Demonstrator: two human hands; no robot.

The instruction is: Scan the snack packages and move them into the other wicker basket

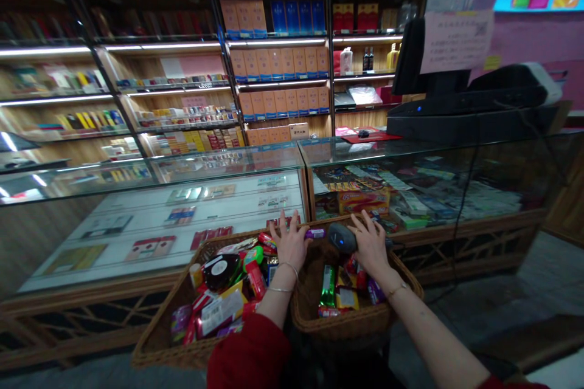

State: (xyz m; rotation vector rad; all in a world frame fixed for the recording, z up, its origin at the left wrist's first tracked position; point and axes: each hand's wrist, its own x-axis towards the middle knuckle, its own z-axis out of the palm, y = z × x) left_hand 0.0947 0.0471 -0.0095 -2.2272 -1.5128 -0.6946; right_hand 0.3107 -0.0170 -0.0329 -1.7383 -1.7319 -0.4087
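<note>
My left hand (291, 247) pinches a small purple candy pack (314, 233) at the thumb side, its other fingers extended. A dark barcode scanner (341, 238) with a blue light is in my right hand (370, 244), its head turned toward the purple pack. Below my left hand is a wicker basket (157, 331) filled with wrapped sweets, among them a round black pack (221, 270) and a red tube (255, 279). A second wicker basket (337, 329) sits under my right hand; several packs lie in it, including a green one (327, 285).
Glass display counters (237, 164) stand just beyond the baskets. On the right counter are a monitor (408, 58) and a dark machine (456, 112). A black cable (465, 213) hangs down its front. Shelves with boxes (276, 61) line the back wall.
</note>
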